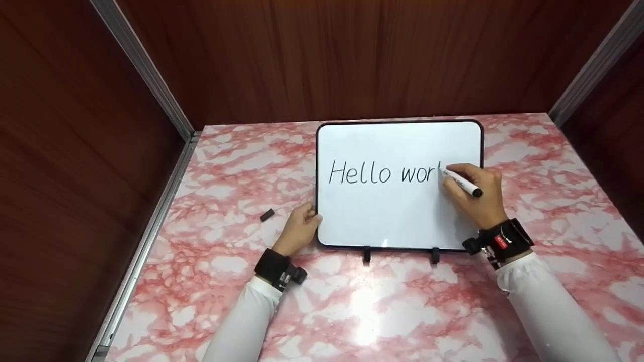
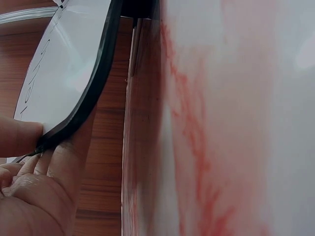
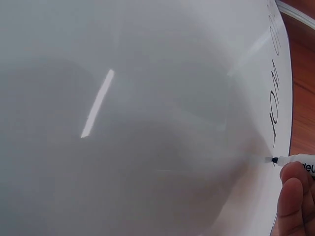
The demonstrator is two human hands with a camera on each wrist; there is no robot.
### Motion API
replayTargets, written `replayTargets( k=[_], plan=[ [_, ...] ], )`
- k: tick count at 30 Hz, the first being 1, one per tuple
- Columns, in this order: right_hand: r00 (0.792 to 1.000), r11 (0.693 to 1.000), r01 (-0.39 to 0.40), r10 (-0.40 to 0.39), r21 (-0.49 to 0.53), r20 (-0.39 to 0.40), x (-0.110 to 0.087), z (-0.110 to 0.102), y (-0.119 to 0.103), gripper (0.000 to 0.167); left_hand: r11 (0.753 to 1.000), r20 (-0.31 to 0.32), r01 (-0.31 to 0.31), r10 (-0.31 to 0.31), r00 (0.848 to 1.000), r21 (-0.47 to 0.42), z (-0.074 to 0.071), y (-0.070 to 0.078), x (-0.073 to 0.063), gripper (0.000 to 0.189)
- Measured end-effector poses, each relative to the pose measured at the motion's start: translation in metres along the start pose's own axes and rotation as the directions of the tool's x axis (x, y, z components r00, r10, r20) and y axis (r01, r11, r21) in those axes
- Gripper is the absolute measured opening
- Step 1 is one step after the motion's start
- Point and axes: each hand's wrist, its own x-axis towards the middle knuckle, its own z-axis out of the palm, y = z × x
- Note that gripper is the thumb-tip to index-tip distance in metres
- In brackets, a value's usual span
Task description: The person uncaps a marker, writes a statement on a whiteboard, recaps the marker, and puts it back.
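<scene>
A whiteboard [image 1: 382,216] with a black frame stands on the table, bearing the black handwriting "Hello wor" and part of a further upright stroke. My right hand [image 1: 478,196] pinches a white marker [image 1: 462,182] with a black end; in the right wrist view the dark tip of the marker [image 3: 295,159] meets the board's surface. With thumb in front and fingers behind, my left hand [image 1: 300,229] grips the board's left edge near the lower corner. The left wrist view shows that thumb [image 2: 22,137] on the white face.
A small black marker cap [image 1: 267,215] lies on the red-and-white marbled table [image 1: 216,266], left of the board. Two black feet [image 1: 367,254] show below the board's lower edge. Brown wood panels [image 1: 327,60] with metal edging enclose the back and sides.
</scene>
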Motion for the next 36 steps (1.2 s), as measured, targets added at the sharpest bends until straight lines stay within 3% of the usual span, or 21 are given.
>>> replayTargets(
  k=[21,36],
  plan=[
    [0.999,1.000,-0.024,0.025,-0.018,0.041,-0.016,-0.002,-0.002,0.015,1.000,-0.001,0.013,-0.013,1.000,-0.015,0.001,0.001,-0.001,0.032],
    [0.998,0.999,-0.045,0.046,-0.021,0.049,-0.021,-0.007,-0.003,0.014,1.000,-0.017,-0.018,0.018,1.000,-0.017,0.002,-0.001,0.000,0.031]
  ],
)
